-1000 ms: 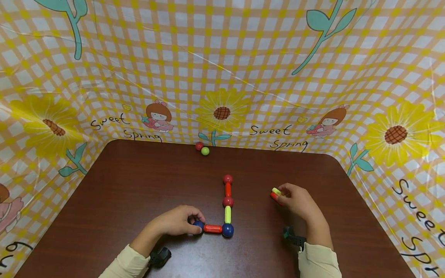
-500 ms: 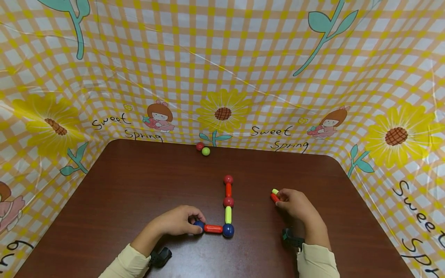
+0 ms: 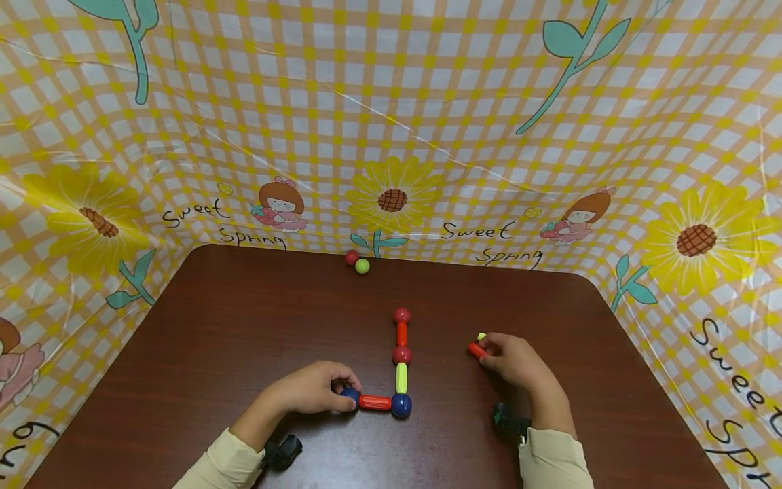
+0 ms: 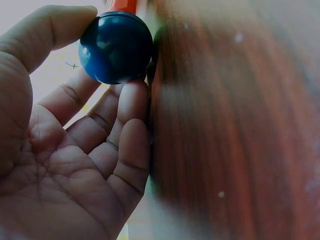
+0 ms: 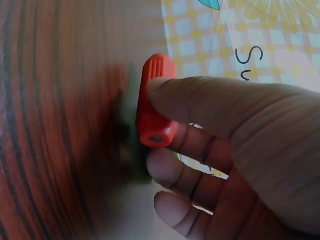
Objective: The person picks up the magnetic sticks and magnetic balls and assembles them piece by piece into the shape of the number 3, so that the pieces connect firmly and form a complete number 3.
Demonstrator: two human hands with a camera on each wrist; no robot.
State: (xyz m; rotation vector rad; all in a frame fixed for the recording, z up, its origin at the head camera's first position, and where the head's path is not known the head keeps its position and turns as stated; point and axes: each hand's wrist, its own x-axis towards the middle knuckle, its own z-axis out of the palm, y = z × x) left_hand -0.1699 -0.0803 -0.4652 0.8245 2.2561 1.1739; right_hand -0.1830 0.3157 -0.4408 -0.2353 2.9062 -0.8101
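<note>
My left hand pinches a blue ball between thumb and fingers, at the left end of an L-shaped chain on the table. From that ball a red magnetic rod leads to a second blue ball at the corner. A yellow-green rod, a red ball, another red rod and a further red ball run away from me. To the right, my right hand pinches a loose red magnetic rod with thumb and fingers. The tip of a yellow-green rod shows beside its fingers, mostly hidden.
A red ball and a green ball lie at the table's back edge. A checked, flower-printed cloth walls in the back and sides of the brown table.
My right hand has shifted slightly left and nearer, bringing the red rod along. Less of the yellow-green rod beside it shows. The left hand stays on the blue ball.
</note>
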